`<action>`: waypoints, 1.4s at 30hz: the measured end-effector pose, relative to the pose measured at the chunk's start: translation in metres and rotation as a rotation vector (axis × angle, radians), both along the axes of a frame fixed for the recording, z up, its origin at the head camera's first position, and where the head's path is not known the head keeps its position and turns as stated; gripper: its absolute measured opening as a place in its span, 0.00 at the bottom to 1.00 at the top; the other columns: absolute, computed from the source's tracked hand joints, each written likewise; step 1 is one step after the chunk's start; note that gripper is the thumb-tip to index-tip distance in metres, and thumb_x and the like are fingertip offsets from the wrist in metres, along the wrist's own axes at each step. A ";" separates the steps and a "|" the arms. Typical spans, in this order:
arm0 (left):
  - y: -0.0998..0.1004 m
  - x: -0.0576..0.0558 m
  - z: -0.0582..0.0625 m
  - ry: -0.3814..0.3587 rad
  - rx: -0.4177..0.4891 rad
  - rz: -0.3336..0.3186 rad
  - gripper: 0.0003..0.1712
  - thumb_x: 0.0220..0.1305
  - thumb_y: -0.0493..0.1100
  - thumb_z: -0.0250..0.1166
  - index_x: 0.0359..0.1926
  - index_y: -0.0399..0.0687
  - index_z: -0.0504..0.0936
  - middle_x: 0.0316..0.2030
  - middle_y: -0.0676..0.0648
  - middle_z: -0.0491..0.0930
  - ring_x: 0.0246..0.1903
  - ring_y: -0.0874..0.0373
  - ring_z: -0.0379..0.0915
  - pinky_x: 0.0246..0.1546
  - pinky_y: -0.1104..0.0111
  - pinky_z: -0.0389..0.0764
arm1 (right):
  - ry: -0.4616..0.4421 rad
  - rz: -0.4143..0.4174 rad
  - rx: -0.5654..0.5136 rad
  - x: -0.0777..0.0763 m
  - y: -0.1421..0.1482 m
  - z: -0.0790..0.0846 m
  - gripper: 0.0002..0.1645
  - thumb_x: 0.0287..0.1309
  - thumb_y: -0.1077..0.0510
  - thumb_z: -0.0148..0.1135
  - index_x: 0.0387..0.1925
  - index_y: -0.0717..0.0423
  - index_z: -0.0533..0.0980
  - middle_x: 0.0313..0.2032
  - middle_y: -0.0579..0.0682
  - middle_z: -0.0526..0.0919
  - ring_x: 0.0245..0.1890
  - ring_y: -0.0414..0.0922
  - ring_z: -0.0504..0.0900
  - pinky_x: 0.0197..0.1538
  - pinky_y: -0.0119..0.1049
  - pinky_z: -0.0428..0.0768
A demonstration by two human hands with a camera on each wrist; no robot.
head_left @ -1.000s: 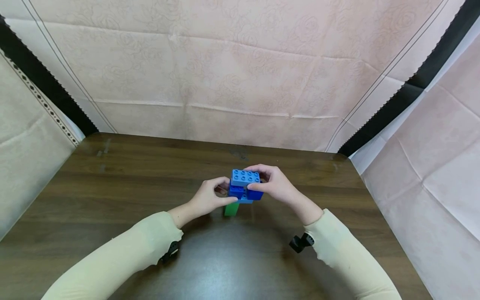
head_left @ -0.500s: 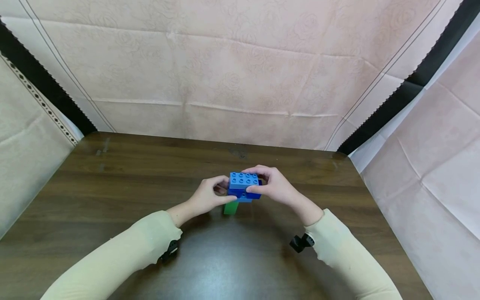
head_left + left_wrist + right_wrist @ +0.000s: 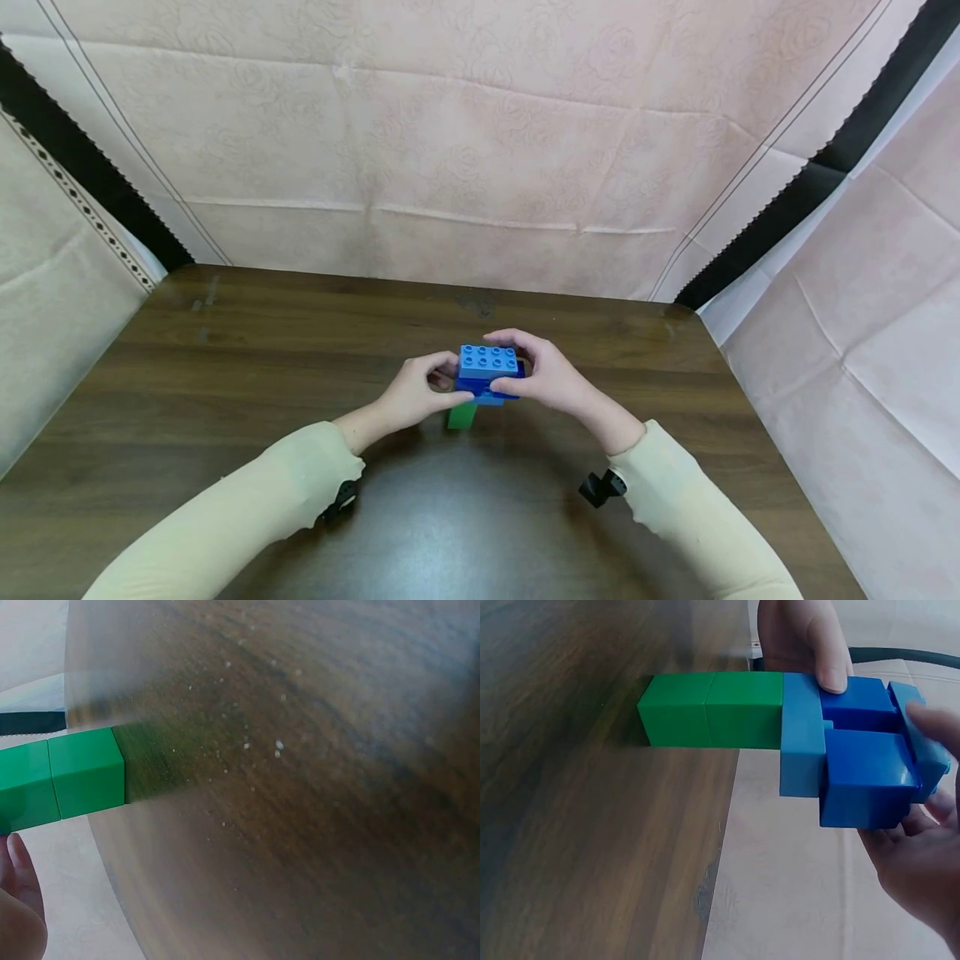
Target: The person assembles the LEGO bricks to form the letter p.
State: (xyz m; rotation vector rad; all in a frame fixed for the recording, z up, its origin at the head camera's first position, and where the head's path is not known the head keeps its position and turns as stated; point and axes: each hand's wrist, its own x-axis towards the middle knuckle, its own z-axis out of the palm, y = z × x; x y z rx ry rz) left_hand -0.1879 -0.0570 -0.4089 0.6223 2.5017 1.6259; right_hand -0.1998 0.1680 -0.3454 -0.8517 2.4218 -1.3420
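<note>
A tower of toy building bricks stands on the table. Its base is two stacked green bricks (image 3: pixel 744 710), with a light blue brick (image 3: pixel 802 735) across them. Two dark blue bricks (image 3: pixel 866 780) sit side by side above, capped by another light blue brick (image 3: pixel 488 361) with studs on top. My left hand (image 3: pixel 412 392) pinches the left dark blue brick between thumb and fingers. Around the right side of the top bricks is my right hand (image 3: pixel 551 375), thumb in front and fingers behind, spread wider than the bricks. Whether its fingertips touch them is hard to tell.
The brown wooden table (image 3: pixel 262 358) reaches back to a pale patterned cloth wall (image 3: pixel 450 167). Similar cloth hangs at both sides. Each wrist wears a small black camera, such as the right wrist camera (image 3: pixel 602 487).
The top light blue brick came down onto the dark blue bricks, closing the gap beneath it. My right thumb and fingers then spread slightly apart. My left hand stayed in place.
</note>
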 end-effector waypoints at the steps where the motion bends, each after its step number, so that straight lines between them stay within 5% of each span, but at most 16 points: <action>1: 0.000 0.000 0.000 0.000 0.000 0.000 0.21 0.54 0.47 0.70 0.48 0.46 0.77 0.42 0.46 0.81 0.41 0.55 0.76 0.47 0.62 0.80 | 0.006 0.008 -0.004 0.000 0.000 0.000 0.36 0.52 0.57 0.67 0.62 0.54 0.65 0.60 0.57 0.70 0.55 0.52 0.71 0.57 0.49 0.74; 5: 0.001 0.000 -0.001 0.005 0.005 0.001 0.21 0.54 0.47 0.70 0.47 0.46 0.77 0.41 0.46 0.81 0.41 0.56 0.76 0.46 0.62 0.80 | 0.049 0.014 -0.026 -0.002 -0.003 0.000 0.37 0.52 0.53 0.68 0.62 0.55 0.65 0.58 0.56 0.72 0.55 0.51 0.71 0.57 0.49 0.74; 14: 0.001 0.000 0.000 0.005 0.016 -0.007 0.19 0.54 0.47 0.70 0.46 0.46 0.77 0.40 0.47 0.81 0.40 0.57 0.76 0.45 0.64 0.80 | 0.111 -0.033 -0.005 0.000 -0.014 0.007 0.20 0.55 0.57 0.66 0.51 0.54 0.78 0.48 0.52 0.79 0.44 0.47 0.75 0.45 0.38 0.78; 31: -0.002 0.000 0.001 0.027 0.009 -0.025 0.20 0.54 0.46 0.70 0.47 0.47 0.77 0.40 0.46 0.81 0.38 0.57 0.77 0.41 0.66 0.81 | 0.247 -0.008 0.015 0.004 -0.017 0.006 0.22 0.51 0.58 0.69 0.50 0.57 0.78 0.43 0.52 0.81 0.40 0.44 0.76 0.41 0.32 0.80; 42: -0.001 0.000 0.000 0.021 0.005 -0.021 0.19 0.55 0.46 0.69 0.47 0.46 0.77 0.40 0.46 0.81 0.39 0.56 0.77 0.42 0.66 0.81 | 0.221 -0.030 0.066 0.004 -0.016 0.010 0.23 0.51 0.56 0.68 0.50 0.57 0.78 0.44 0.52 0.82 0.40 0.44 0.77 0.42 0.32 0.80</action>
